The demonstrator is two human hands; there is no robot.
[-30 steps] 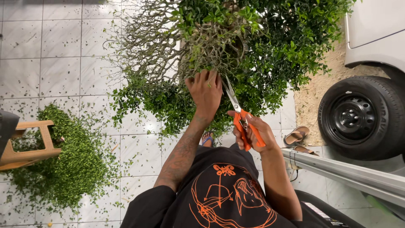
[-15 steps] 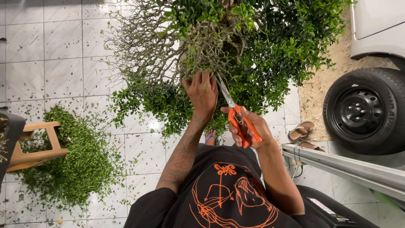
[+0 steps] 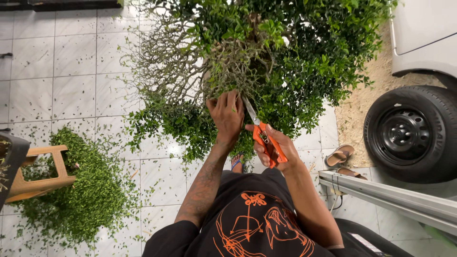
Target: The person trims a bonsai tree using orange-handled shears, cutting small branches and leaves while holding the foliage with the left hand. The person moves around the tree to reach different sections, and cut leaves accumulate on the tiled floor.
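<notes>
Two bare hands work at chest height: the left hand (image 3: 227, 114) clamps around a clump of thin grey-green twigs (image 3: 238, 71), and the right hand (image 3: 272, 145) is closed around orange-handled metal scissors (image 3: 261, 133) just beside it, blades aimed into those twigs. It looks like mid-trim; the cut calls for blades clear of the left fingers (image 3: 223, 101). Room is open to the left over the white tiled floor (image 3: 71, 71), past the heap of green clippings (image 3: 81, 190). To the right, a grey metal rail (image 3: 390, 197) and black car tyre (image 3: 412, 133) hem things in. Beyond, the dense green leafy bush (image 3: 295, 52) fills the far side.
</notes>
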